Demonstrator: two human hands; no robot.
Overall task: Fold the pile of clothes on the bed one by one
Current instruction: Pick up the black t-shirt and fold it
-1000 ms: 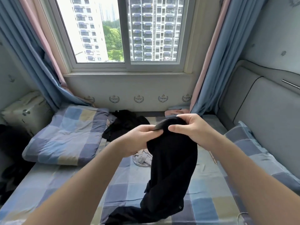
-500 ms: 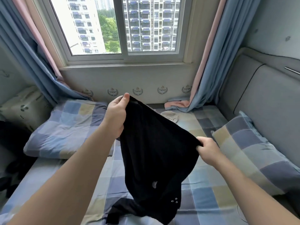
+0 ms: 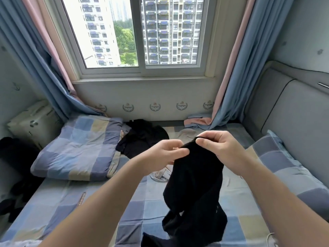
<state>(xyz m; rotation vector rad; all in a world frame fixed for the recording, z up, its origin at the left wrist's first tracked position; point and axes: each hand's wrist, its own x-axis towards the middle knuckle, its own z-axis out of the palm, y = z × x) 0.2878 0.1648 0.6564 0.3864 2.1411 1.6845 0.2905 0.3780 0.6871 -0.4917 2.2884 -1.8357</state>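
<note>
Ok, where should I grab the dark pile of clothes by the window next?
Take the dark pile by its raised, bunched middle, coming from above and the near side. It lies crumpled flat on the bed with the folded quilt tight on its left; no clean edge shows.

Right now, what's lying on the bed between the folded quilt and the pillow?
In the head view, a black clothes pile lies beside the quilt, and a small pale garment sits nearer the pillow, partly hidden by the held garment.

Both the left hand (image 3: 161, 154) and right hand (image 3: 219, 146) pinch a black garment (image 3: 194, 189) hanging above the checked bed (image 3: 99, 198).
</note>
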